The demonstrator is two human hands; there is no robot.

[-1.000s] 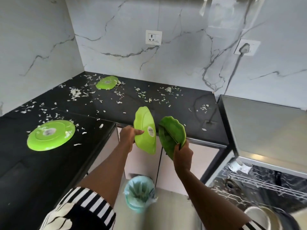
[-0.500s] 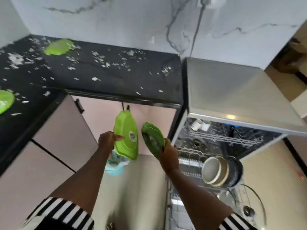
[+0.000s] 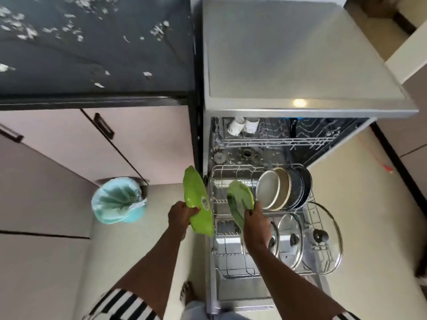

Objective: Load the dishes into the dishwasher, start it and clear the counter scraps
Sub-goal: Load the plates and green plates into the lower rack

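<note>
Left hand grips a green plate by its lower rim. The plate is on edge, over the floor just left of the open dishwasher. Right hand pinches a second green plate at the rim, tilted above the pulled-out lower rack, not slotted yet. The rack already carries glass lids on the right, with a row of pans standing behind them (its left half looks free, so there is likely room for both plates). Further in, the upper rack holds a couple of white cups. A bin with a blue liner sits on the floor by the cabinets. Beyond it, white scraps lie scattered on the black worktop.

My read: loading is about midway. Two plates to place, door to shut, machine to start, scraps to clear. No control panel is visible and the door's near end is cut off. I can't tell whether more dishes wait on the cropped part of the worktop. The plate faces are blurred.
</note>
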